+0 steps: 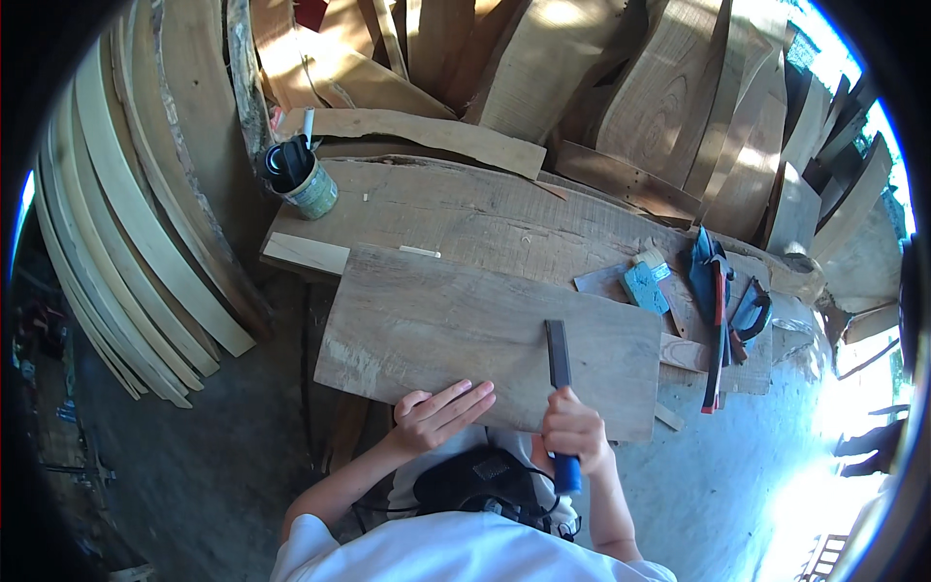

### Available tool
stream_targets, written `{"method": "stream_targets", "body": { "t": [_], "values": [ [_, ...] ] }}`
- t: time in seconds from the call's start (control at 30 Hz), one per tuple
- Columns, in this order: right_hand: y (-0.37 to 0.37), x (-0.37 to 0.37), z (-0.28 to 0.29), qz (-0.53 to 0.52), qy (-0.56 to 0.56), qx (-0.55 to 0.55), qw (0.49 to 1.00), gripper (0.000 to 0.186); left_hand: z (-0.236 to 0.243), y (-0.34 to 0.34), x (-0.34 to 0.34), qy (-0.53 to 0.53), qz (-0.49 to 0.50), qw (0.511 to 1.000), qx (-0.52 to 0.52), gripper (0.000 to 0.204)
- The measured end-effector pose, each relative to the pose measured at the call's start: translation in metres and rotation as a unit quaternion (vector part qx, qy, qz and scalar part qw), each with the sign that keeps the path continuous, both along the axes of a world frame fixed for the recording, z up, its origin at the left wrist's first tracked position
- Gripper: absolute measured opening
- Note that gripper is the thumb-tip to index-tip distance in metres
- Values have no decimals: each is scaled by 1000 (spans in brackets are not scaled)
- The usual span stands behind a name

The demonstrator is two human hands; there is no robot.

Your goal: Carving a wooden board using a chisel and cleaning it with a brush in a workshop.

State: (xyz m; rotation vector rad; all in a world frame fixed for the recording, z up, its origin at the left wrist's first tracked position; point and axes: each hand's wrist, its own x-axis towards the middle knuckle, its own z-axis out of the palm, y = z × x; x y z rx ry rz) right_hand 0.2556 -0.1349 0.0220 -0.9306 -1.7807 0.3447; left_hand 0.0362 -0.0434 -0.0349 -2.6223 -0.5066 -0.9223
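Observation:
A grey-brown wooden board [475, 330] lies on a thick plank bench [446, 204], overhanging its front edge. My left hand [436, 417] rests at the board's near edge, fingers stretched out across its surface, holding nothing. My right hand [574, 427] grips the blue handle of a flat steel file or chisel [560, 354], whose dark blade points away from me over the board. Right of the board lie a teal block [643, 286] and blue and red hand tools [718, 320], apparently saws or planes.
A bucket [314, 194] with dark items stands at the bench's back left. Long strips of wood [126, 155] lean at the left, and rough slabs [650, 87] stand behind the bench. Concrete floor [194, 466] shows around it.

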Motion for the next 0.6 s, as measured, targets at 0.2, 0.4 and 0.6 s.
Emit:
{"method": "stream_targets", "body": {
  "t": [0.2, 0.4, 0.6],
  "values": [
    [8, -3, 1, -17, -17, -22, 999, 25, 4, 1, 0, -18, -12, 1000, -9, 28],
    [-63, -12, 0, -28, 53, -47, 997, 24, -3, 2, 0, -22, 1, 1000, 5, 31],
    [-31, -7, -3, 10, 4, -3, 1000, 22, -2, 1, -3, -10, -1, 1000, -2, 32]
  ]
}}
